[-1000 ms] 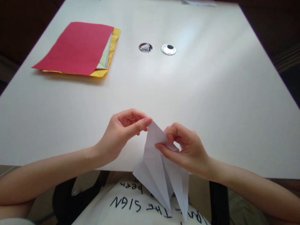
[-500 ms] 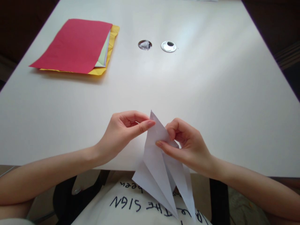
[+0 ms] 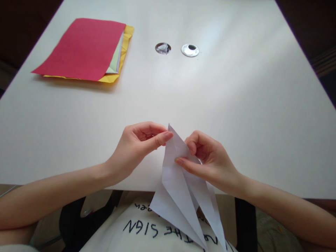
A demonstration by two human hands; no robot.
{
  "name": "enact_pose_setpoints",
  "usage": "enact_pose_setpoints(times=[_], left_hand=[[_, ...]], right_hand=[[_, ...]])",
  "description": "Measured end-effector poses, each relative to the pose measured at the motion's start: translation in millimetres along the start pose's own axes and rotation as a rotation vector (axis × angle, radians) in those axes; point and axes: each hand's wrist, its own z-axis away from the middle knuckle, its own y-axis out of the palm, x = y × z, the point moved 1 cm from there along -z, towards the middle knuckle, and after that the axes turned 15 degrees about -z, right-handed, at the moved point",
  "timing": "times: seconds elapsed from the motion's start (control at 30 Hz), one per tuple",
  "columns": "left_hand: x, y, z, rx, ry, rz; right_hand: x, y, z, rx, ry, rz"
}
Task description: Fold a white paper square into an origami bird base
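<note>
A sheet of white folded paper (image 3: pixel 174 171) with a pointed top and several long flaps hangs over the table's near edge. My left hand (image 3: pixel 140 148) pinches it close to its upper tip, thumb in front and fingers behind. Lower down on the right side, my right hand (image 3: pixel 207 157) grips the same paper between thumb and bent forefinger. The flaps spread downward in front of my shirt (image 3: pixel 147 227), and their lowest points reach the bottom of the view. Parts of the fingers behind the paper are hidden.
On the white table (image 3: pixel 91 122), a red sheet (image 3: pixel 84 49) lies on yellow paper (image 3: pixel 128 35) with pale green paper between at the far left. Two round cable holes are at the back: one open hole (image 3: pixel 163 48) and one with a silver cover (image 3: pixel 189 51).
The lower flaps of the white paper have swung slightly to the right. Both hands keep their grip in nearly the same place. The view has shifted a little.
</note>
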Motion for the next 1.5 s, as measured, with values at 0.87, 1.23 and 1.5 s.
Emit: enact_pose_setpoints(times=[0.87, 1.23, 1.5], left_hand=[[0.6, -0.9, -0.4, -0.002, -0.02, 0.083], [2.4, 0.3, 0.4, -0.101, 0.078, 0.037], [1.1, -0.7, -0.2, -0.068, 0.055, 0.068]], right_hand=[[-2.6, -1.4, 1.0, 0.019, -0.002, 0.044], [-1.0, 0.7, 1.2, 0.035, 0.008, 0.041], [-1.8, 0.5, 1.7, 0.04, 0.009, 0.049]])
